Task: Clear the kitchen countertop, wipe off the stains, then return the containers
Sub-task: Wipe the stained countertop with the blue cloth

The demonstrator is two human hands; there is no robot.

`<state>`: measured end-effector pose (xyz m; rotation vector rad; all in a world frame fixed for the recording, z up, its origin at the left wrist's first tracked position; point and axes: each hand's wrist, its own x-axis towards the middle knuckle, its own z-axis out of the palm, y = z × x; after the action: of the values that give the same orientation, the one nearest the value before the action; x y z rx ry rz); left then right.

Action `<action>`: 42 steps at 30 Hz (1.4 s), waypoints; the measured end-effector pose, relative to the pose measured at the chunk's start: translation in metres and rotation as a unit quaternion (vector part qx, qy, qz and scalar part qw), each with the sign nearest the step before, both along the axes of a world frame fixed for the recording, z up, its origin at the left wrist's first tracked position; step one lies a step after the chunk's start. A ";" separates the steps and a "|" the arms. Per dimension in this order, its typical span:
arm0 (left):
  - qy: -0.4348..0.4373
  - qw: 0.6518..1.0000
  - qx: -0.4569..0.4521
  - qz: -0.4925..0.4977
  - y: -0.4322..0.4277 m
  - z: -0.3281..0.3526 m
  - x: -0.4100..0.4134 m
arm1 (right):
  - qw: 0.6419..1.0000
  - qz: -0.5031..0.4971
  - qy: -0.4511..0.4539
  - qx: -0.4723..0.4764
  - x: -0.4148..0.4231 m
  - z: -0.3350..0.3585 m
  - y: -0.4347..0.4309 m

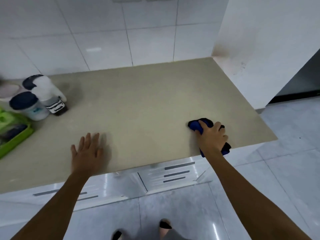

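Observation:
A beige countertop [142,104] fills the middle of the head view. My right hand [212,137] presses a bunched blue cloth [196,126] onto it near the front right edge, part of the cloth hanging over that edge. My left hand [87,152] lies flat on the counter near the front, fingers spread, holding nothing. At the far left stand a white jar with a dark blue lid [32,108], a tilted white bottle with a dark cap [46,89] and a small dark labelled jar [57,108], all close together.
A green tray [19,135] with items sits at the left edge, and a pale bowl [8,91] behind the jars. White tiled wall runs behind the counter, and a white wall closes its right end. White drawers [174,172] lie below, then glossy floor tiles.

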<state>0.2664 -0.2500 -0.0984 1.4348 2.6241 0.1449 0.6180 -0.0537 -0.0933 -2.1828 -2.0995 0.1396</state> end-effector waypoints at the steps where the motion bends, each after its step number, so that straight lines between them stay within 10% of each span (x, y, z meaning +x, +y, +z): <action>1: -0.002 1.000 -0.008 0.000 -0.008 -0.002 -0.006 | 1.000 -0.010 -0.008 -0.002 -0.011 -0.001 -0.005; 15: -0.007 0.999 0.035 -0.030 -0.038 -0.003 -0.054 | 0.944 0.330 0.017 -0.005 -0.194 0.004 -0.135; 22: -0.019 1.000 0.006 -0.019 -0.072 -0.015 -0.111 | 0.997 0.066 -0.029 0.004 -0.162 0.004 -0.102; 34: -0.022 0.999 0.032 -0.035 -0.074 -0.019 -0.112 | 0.959 0.280 -0.028 0.043 -0.271 0.001 -0.189; 42: -0.029 0.999 0.027 -0.035 -0.074 -0.022 -0.113 | 0.999 0.032 -0.026 -0.002 -0.224 0.006 -0.112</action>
<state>0.1532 -0.3236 -0.1204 1.5144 2.5371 0.2467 0.3939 -0.1656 -0.0876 -2.1456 -2.1983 0.0941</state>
